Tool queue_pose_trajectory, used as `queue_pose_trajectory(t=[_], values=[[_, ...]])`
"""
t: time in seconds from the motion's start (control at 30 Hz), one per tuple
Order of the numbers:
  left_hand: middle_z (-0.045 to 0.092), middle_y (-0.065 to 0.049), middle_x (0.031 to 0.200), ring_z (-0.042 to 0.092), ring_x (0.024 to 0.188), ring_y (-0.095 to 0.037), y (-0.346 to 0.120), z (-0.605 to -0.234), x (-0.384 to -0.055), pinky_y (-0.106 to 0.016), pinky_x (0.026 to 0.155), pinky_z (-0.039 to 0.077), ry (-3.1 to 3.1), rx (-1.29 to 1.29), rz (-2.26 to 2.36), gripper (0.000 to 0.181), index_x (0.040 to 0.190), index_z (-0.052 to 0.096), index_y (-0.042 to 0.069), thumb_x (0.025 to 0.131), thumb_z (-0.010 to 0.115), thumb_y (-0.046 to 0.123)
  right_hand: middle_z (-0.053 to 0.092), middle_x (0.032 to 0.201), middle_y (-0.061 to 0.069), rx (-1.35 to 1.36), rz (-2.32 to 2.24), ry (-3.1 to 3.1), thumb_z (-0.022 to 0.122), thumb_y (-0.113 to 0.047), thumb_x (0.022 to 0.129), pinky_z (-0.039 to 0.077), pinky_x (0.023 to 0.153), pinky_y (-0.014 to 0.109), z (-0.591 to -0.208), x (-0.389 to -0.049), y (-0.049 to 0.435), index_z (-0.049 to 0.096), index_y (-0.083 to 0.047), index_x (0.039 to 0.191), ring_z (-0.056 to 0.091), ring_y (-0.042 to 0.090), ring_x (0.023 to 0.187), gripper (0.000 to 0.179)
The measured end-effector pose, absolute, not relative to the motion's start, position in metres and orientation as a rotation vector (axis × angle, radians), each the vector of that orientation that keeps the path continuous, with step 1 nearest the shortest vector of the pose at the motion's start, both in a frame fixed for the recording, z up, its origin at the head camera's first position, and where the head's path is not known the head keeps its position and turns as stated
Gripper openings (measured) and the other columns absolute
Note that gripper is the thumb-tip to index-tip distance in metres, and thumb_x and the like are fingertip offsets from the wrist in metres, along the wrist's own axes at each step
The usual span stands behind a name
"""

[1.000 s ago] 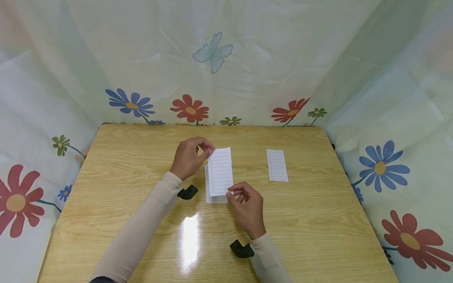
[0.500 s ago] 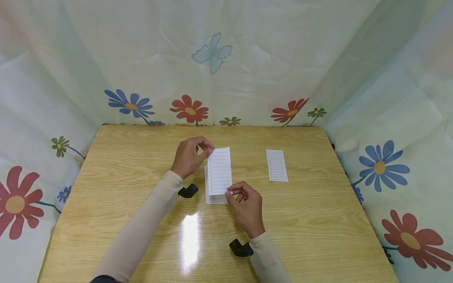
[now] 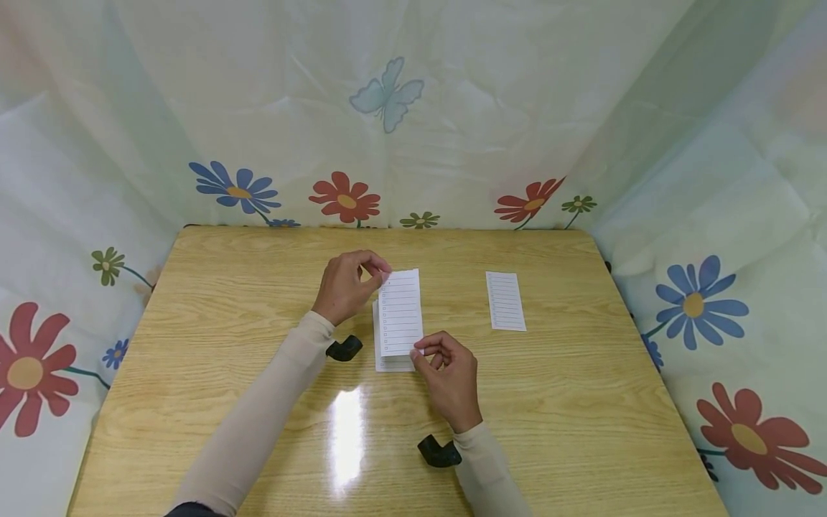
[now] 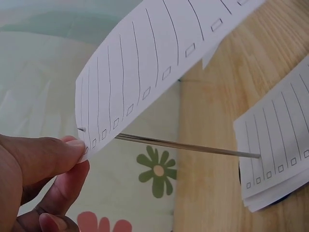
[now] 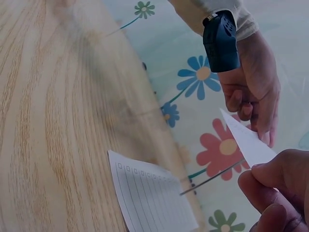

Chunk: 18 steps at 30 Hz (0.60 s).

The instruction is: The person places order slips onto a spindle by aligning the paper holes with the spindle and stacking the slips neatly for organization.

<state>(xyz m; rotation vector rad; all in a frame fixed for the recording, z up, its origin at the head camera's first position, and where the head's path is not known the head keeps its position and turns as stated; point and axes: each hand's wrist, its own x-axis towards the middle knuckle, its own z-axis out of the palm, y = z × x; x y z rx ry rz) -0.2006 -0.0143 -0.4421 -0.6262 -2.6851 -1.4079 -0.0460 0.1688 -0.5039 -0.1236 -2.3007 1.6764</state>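
Note:
A white lined checklist sheet (image 3: 402, 316) is held above the table by both hands. My left hand (image 3: 345, 287) pinches its top left corner between thumb and finger. My right hand (image 3: 452, 377) pinches the lower right corner. Below is a thin upright metal spike (image 4: 193, 146), whose pointed tip (image 4: 81, 129) pokes through the held sheet beside the left thumb. Several similar sheets (image 4: 277, 145) lie impaled at the foot of the spike, with a dark base edge just showing underneath. In the right wrist view, the held sheet (image 5: 248, 142) appears almost edge-on.
Another lined checklist sheet (image 3: 506, 301) lies flat on the wooden table (image 3: 568, 402), right of the hands. Black wrist cameras (image 3: 439, 452) sit on both wrists. A flower-patterned curtain (image 3: 452, 108) surrounds the table at the back and sides.
A small dark point, the spike's tip, now shows through the held sheet near its top left. Both hands keep nearly the same place and grip.

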Motion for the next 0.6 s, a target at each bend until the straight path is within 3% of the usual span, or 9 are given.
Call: queue_pose_trajectory(t=[0.6], values=[[0.076,-0.002,0.092,0.059,0.082,-0.021,-0.013,-0.458,-0.203,-0.036,0.078,0.042,-2.726,-0.593,-1.473,0.004,0.1,0.081,0.016,0.099,0.077,0.016,0.071,0.081,0.003,-0.134,1.676,-2.342,0.08,-0.005,0.093,0.038,0.049,0.022,-0.516,-0.046,0.171,0.076,-0.016,0.094,0.048,0.016,0.052,0.011]])
